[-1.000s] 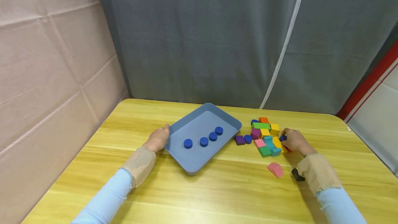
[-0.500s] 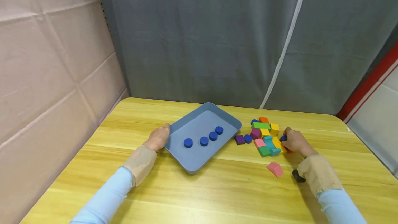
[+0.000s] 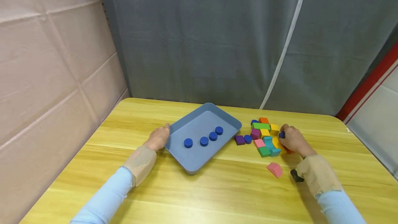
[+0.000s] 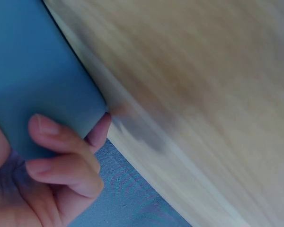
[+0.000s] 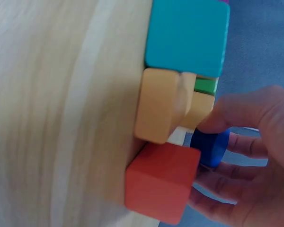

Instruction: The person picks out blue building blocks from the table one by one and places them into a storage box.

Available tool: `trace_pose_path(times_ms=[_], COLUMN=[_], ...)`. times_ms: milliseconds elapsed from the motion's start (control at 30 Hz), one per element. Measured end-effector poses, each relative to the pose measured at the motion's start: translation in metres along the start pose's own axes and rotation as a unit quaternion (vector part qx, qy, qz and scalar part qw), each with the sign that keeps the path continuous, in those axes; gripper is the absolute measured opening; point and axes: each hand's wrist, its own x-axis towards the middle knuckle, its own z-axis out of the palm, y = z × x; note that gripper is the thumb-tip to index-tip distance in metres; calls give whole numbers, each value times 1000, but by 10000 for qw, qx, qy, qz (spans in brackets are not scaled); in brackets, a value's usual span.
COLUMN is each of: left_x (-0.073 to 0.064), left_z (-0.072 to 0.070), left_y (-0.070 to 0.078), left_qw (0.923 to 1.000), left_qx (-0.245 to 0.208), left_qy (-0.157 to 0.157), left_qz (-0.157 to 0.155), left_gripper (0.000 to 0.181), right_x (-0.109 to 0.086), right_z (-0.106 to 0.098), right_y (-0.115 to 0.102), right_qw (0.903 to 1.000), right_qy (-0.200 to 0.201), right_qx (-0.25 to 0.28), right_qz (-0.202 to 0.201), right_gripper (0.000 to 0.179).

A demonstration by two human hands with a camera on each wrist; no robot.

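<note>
My left hand [image 3: 158, 138] grips the left edge of a blue-grey tray [image 3: 199, 122], its fingers curled at the underside in the left wrist view. Several blue discs, one a blue disc [image 3: 188, 143] by itself, lie inside the tray. At the right of the table, my right hand [image 3: 295, 141] pinches another blue disc [image 5: 210, 146] between thumb and fingers. Beside it in the right wrist view are a red block [image 5: 163, 179], a yellow block [image 5: 156, 104] and a teal block [image 5: 187, 38].
Coloured blocks cluster left of my right hand, with a green block [image 3: 264, 151] and a purple block [image 3: 239, 140] among them. Two more blue discs lie loose there. A pink block [image 3: 275, 169] sits nearer the front. Behind the table [image 3: 217, 196] hangs a grey curtain [image 3: 199, 44].
The blue disc in my right fingers has shifted slightly up and to the left and turned more onto its edge. My left hand and the tray have stayed put.
</note>
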Motion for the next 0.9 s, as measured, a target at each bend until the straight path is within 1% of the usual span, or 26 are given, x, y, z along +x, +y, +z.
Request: trace_pose_path(times_ms=[100, 300, 533, 700, 900], left_x=[0, 0, -1, -1, -2], left_z=[0, -1, -1, 0, -1], left_y=[0, 0, 0, 0, 0], left_qw=[10000, 10000, 10000, 10000, 10000], left_qx=[15, 56, 63, 40, 25], left_qy=[-22, -40, -53, -20, 18], left_qz=[12, 41, 44, 43, 25], left_gripper=[36, 39, 39, 38, 36], right_x=[1, 3, 6, 8, 11], right_z=[0, -3, -6, -6, -10], right_y=[-5, -16, -28, -37, -52], right_qw=[10000, 9999, 9999, 9996, 9990], right_qy=[52, -28, 24, 152, 129], right_qx=[40, 80, 151, 224, 433], right_qz=[20, 78, 66, -29, -26], right_gripper=[35, 38, 40, 39, 42])
